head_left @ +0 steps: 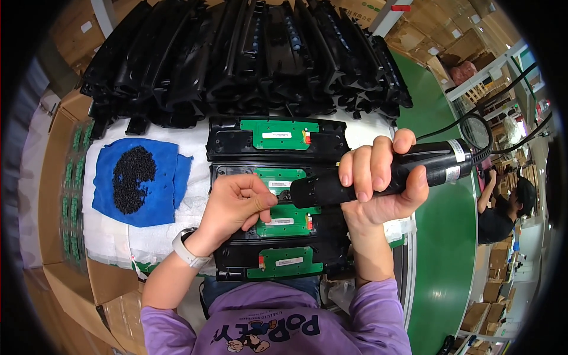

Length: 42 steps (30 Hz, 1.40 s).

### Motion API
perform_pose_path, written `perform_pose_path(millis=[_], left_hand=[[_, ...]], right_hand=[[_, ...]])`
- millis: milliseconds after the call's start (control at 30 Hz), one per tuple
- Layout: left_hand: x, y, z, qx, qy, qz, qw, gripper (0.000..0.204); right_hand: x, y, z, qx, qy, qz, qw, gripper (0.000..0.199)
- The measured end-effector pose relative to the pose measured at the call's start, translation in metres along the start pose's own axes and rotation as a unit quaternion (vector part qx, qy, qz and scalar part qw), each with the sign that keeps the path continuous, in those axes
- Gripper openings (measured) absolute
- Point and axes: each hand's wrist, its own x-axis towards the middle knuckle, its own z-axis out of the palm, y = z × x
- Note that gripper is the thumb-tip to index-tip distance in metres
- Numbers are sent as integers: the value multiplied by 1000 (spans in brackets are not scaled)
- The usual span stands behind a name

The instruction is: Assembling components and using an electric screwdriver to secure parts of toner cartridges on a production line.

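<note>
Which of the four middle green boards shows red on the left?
The bottom board, nearest the purple shirt. The top board and third board show red on the right; the second board shows none.

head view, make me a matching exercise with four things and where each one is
1. pile of small black pieces
2. black cylindrical tool
3. white wristband
4. lowest green circuit board

A. just behind the left hand
B. on a black panel
C. on the blue cloth
D. in the right hand

Pairs: 1-C, 2-D, 3-A, 4-B
</note>
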Motion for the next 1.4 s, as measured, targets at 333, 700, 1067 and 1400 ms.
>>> perform_pose_path(millis=[333, 700, 1067, 1400], left_hand=[[9, -8, -8, -29, 101, 141, 984, 30], [16, -5, -17, -73, 127, 122, 982, 16], [15, -2, -17, 8, 87, 94, 992, 27], [14, -5, -13, 23, 107, 106, 988, 9]], right_hand=[[-4, -10, -5, -124, -31, 89, 988, 37], [-18, -4, -3, -221, -83, 177, 955, 35], [-14, 6, 6, -331, -156, 149, 919, 26], [-12, 1, -1, -137, -59, 131, 980, 34]])
